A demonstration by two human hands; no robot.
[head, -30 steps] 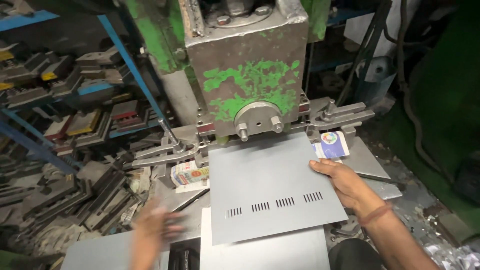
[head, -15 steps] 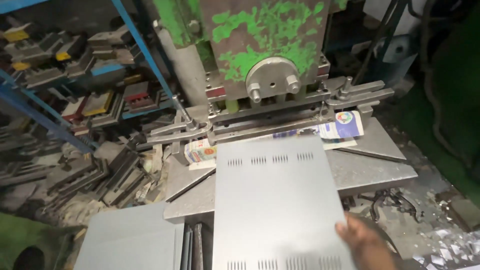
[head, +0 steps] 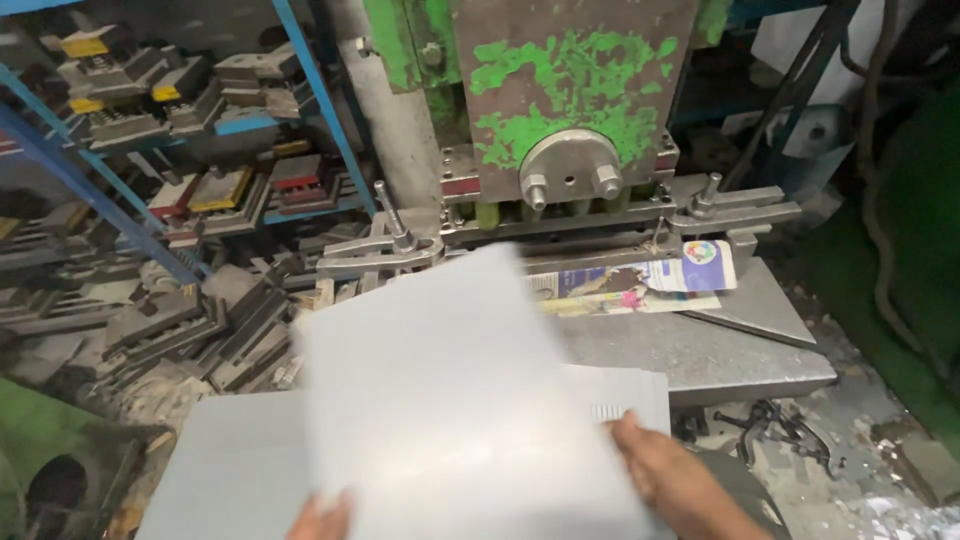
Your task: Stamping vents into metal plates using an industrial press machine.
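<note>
Lifted off the press bed since the earlier frame, the grey metal sheet [head: 450, 400] now tilts, blurred, in both hands near the camera.
Right hand [head: 672, 472] grips its near right edge; left hand [head: 322, 518] is mostly cut off, grip unclear. Held by its edges, the sheet hides the stack of sheets [head: 230, 470] beneath; the punch press [head: 570, 110] stands far behind.

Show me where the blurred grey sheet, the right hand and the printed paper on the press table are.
Grey sheet [head: 440, 400], head view, on its flat middle.
Right hand [head: 665, 470], head view, on the back of the hand at the sheet's right edge.
Printed paper [head: 640, 285], head view, on its coloured middle.
</note>
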